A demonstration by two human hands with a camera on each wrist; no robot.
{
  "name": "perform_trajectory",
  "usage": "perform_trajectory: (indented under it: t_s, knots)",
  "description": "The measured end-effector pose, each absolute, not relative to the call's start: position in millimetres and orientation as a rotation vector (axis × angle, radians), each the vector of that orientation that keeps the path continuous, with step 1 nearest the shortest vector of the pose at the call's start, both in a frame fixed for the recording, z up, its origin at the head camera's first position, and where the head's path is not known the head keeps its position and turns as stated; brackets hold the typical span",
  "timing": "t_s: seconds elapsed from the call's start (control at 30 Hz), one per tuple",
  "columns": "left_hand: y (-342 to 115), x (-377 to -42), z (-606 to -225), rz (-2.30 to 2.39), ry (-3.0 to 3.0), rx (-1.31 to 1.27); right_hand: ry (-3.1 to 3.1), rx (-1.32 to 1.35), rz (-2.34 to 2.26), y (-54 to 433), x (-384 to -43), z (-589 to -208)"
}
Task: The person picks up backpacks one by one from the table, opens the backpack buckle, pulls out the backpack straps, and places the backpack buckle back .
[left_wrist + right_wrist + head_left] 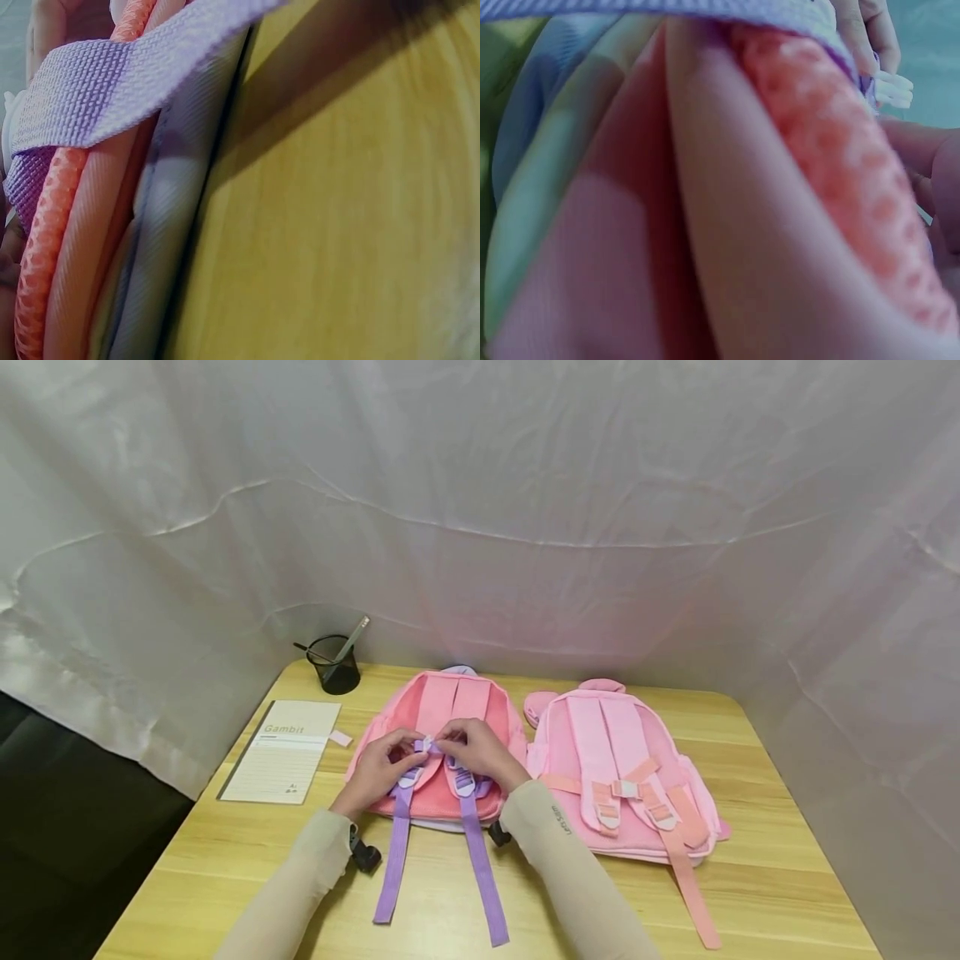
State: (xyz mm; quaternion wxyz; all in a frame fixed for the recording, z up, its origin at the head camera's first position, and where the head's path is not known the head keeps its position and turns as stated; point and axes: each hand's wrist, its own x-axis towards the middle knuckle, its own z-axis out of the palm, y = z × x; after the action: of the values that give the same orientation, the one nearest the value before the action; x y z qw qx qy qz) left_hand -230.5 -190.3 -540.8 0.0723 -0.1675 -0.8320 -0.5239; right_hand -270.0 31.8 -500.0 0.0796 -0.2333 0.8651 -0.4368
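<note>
A coral-pink backpack (501,702) lies on the table with its shoulder straps upward. Over its middle, a white buckle (427,744) on short purple webbing sits between both hands. My left hand (378,772) pinches the buckle's left side, and my right hand (483,752) pinches its right side. Whether the buckle's halves are joined is too small to tell. Two purple straps (480,868) hang from white adjusters toward the table's front. Close up in the left wrist view, purple webbing (75,90) crosses the padded strap. White plastic (894,90) shows by the fingers in the right wrist view.
To the right lies a light-pink backpack (555,752) with orange straps and a white buckle across its front. A notebook (281,768) and a small pale tag (341,738) are at left, a black mesh pen cup (337,677) behind them. Grey fabric (480,527) surrounds the table.
</note>
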Motion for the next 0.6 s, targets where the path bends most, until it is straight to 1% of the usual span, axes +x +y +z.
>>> perform_trajectory:
  t_s: [0.3, 0.6]
  knots:
    - [-190.1, -230.7, -540.9, -1.570, -2.513, -0.472, 2.561, -0.608, -1.316, 41.9, -269.8, -501.1]
    - [-188.6, -229.8, -541.1, -1.574, -2.507, -0.470, 2.596, -0.694, -1.312, 33.3, -271.1, -501.8]
